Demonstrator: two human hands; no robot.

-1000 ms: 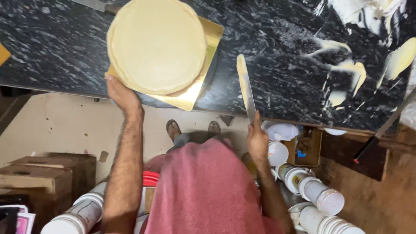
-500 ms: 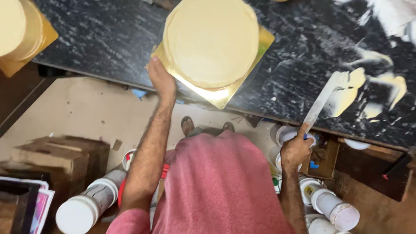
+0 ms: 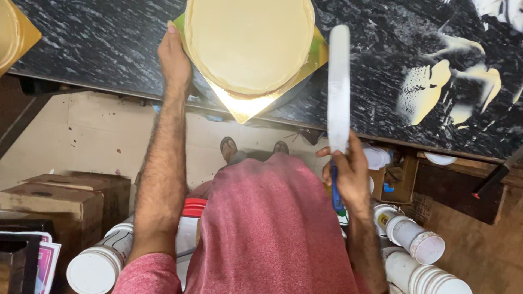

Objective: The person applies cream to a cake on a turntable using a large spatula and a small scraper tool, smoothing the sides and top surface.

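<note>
A round cake [image 3: 249, 43] covered in smooth pale cream sits on a square gold board [image 3: 245, 106] on the black marbled counter [image 3: 98, 43]. My left hand [image 3: 174, 60] rests on the left side of the board and cake. My right hand [image 3: 348, 171] grips the blue handle of a long palette knife [image 3: 338, 87], its cream-coated blade pointing away from me, just right of the cake and apart from it.
Smears of cream [image 3: 436, 92] mark the counter at right. Another gold board [image 3: 13, 30] with a cake lies at the far left. Below the counter stand white tubs [image 3: 414, 239], cardboard boxes [image 3: 60, 198] and a red-rimmed bucket [image 3: 193, 209].
The cake and board have moved toward the middle of my view, with my left hand still on them. My right hand has raised the knife from the cream smears to beside the cake.
</note>
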